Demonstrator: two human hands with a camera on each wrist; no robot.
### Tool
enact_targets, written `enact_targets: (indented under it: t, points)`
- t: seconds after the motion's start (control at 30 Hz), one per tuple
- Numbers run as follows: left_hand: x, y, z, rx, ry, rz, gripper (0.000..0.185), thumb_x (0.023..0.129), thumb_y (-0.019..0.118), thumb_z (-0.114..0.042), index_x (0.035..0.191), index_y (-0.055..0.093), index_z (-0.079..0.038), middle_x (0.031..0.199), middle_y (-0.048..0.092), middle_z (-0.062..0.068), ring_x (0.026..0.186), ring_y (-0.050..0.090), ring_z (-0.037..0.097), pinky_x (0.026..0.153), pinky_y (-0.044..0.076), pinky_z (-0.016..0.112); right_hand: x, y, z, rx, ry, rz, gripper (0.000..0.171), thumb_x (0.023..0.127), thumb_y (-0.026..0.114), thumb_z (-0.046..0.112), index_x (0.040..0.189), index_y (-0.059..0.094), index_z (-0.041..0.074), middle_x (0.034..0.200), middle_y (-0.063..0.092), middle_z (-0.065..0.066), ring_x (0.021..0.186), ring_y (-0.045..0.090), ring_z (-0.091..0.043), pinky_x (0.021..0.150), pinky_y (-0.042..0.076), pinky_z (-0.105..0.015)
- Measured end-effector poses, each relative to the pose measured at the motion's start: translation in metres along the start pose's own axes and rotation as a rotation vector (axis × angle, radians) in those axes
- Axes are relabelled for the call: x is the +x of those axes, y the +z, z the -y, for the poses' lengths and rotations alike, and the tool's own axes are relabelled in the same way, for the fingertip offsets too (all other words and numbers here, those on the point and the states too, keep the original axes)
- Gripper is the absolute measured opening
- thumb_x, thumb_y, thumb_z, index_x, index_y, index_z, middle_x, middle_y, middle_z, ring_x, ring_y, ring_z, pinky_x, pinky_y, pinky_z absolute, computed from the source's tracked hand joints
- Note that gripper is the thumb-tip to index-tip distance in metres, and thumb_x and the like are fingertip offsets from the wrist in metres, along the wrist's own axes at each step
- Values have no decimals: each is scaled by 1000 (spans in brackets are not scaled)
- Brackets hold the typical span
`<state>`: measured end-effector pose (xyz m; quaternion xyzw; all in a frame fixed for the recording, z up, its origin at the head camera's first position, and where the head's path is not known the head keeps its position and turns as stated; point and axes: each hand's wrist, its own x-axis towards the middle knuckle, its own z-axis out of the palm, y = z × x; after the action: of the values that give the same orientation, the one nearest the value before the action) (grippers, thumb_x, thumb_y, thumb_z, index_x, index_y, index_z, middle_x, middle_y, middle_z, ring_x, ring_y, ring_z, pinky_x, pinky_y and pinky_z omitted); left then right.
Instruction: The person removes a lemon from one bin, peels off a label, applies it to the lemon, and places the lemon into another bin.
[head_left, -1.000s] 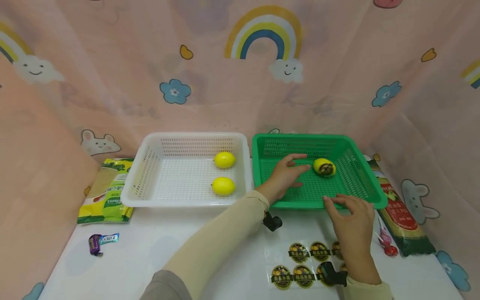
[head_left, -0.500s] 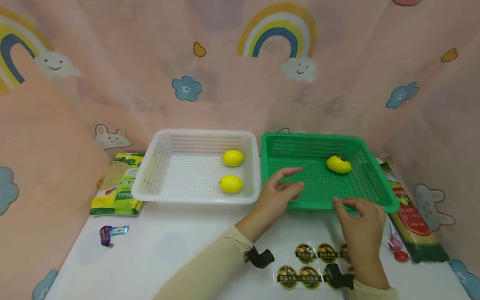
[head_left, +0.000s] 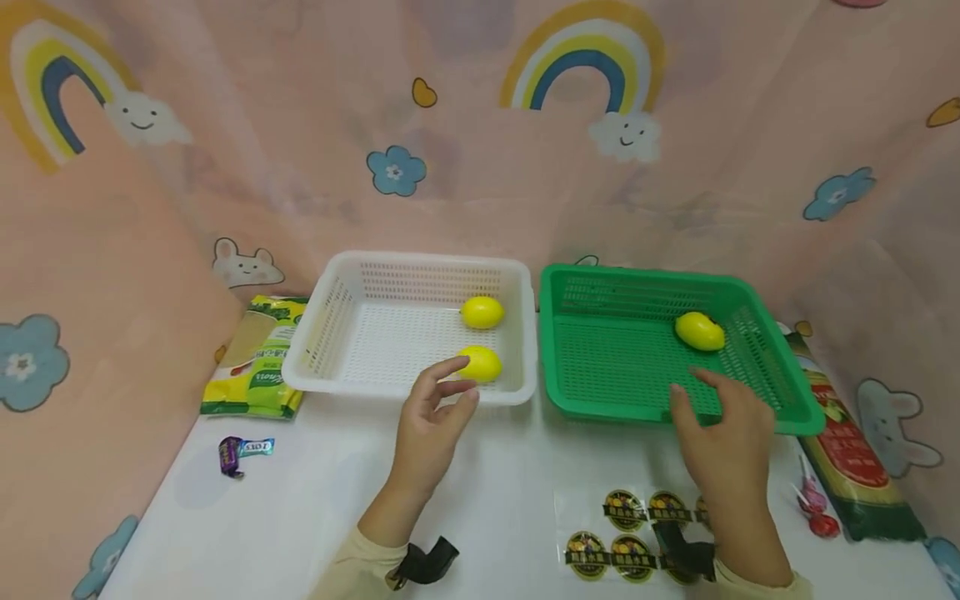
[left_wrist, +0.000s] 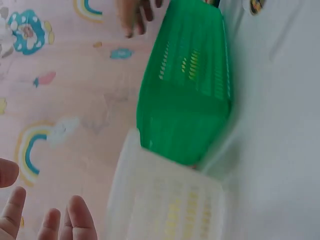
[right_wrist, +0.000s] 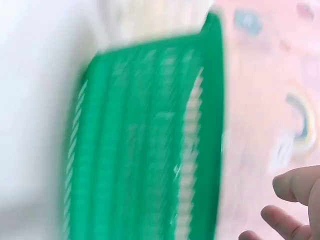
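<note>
My left hand [head_left: 431,433] is in front of the white basket [head_left: 408,385], its fingers loosely bent and holding nothing. In the head view its fingertips overlap the nearer of two yellow lemons [head_left: 482,364] in that basket; the other lemon [head_left: 482,312] lies behind it. My right hand [head_left: 727,442] hovers at the front rim of the green basket [head_left: 607,408], thumb and index finger apart with nothing between them. Inside, toward the right, lies a third lemon [head_left: 699,332], with a bit of dark marking at its far side. The left wrist view shows the left fingers [left_wrist: 80,220] apart from both baskets.
A clear sheet of round black-and-gold stickers [head_left: 632,557] lies before the green basket, partly under the right wrist. Wrapped candies [head_left: 231,457] and a yellow-green packet [head_left: 258,358] are at left. Lollipops [head_left: 822,525] and a red-green packet [head_left: 855,450] are at right.
My left hand has drawn back from the green basket and moved left to the white one. The lemon in the green basket has rolled, turning its dark patch away. My right thumb and index have spread.
</note>
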<state>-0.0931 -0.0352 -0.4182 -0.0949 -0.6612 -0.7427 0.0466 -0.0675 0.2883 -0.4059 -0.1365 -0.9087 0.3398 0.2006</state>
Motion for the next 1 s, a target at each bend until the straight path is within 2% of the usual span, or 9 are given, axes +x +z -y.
enact_targets:
  t: [0.17, 0.23, 0.33, 0.43, 0.53, 0.63, 0.87, 0.93, 1.0]
  points:
    - [-6, -31, 2, 78, -36, -70, 38, 101, 70, -5, 138, 63, -9, 136, 61, 10, 110, 65, 25, 84, 55, 27, -7, 27, 48, 123, -184, 85, 37, 102, 73, 20, 136, 68, 6, 146, 57, -21, 138, 41, -48, 109, 30, -68]
    - [-2, -39, 0, 96, -32, -81, 38, 101, 70, -4, 138, 63, -8, 136, 60, 10, 108, 64, 25, 82, 54, 26, -12, 44, 65, 161, -244, 135, 35, 100, 76, 17, 132, 70, 6, 145, 59, -19, 137, 42, -46, 108, 32, -67]
    - [9, -48, -8, 126, -27, -64, 38, 102, 70, -6, 139, 62, -7, 141, 58, 10, 111, 62, 25, 84, 54, 26, -21, 70, 88, 185, -284, 198, 33, 96, 80, 17, 127, 73, 7, 144, 60, -15, 137, 43, -43, 108, 34, -65]
    - [28, -54, -16, 170, -52, 10, 40, 102, 71, -12, 141, 62, -10, 146, 56, 8, 115, 59, 27, 88, 54, 32, -29, 94, 104, 168, -344, 208, 30, 93, 84, 18, 120, 76, 8, 138, 62, -12, 133, 47, -41, 107, 38, -62]
    - [50, -58, -22, 267, -96, 109, 43, 102, 73, -23, 143, 63, -17, 147, 56, 5, 117, 59, 28, 88, 54, 40, -35, 113, 114, 110, -408, 182, 29, 89, 88, 20, 114, 77, 8, 129, 66, -11, 126, 52, -41, 104, 43, -58]
    - [72, -57, -27, 372, -127, 216, 46, 101, 73, -32, 145, 62, -21, 149, 54, 4, 119, 60, 29, 87, 54, 46, -39, 125, 119, 35, -422, 153, 29, 86, 91, 23, 109, 79, 9, 120, 67, -11, 120, 54, -40, 100, 47, -55]
    - [121, -46, -28, 583, -187, 448, 55, 101, 73, -36, 151, 56, -21, 155, 50, 10, 124, 59, 35, 97, 55, 52, -46, 133, 129, -34, -377, 142, 22, 87, 91, 28, 97, 82, 11, 111, 68, -11, 116, 55, -38, 97, 50, -53]
    - [133, -42, -25, 651, -205, 485, 56, 101, 73, -36, 151, 56, -19, 156, 50, 12, 130, 56, 38, 102, 52, 54, -46, 133, 129, -31, -374, 140, 20, 87, 91, 27, 95, 81, 12, 109, 67, -11, 115, 55, -37, 95, 50, -52]
    - [141, -37, -23, 695, -272, 504, 57, 100, 74, -36, 151, 56, -17, 156, 50, 14, 131, 56, 38, 102, 52, 55, -47, 132, 129, -23, -364, 139, 19, 87, 91, 26, 94, 81, 12, 107, 67, -10, 113, 55, -36, 95, 50, -51]
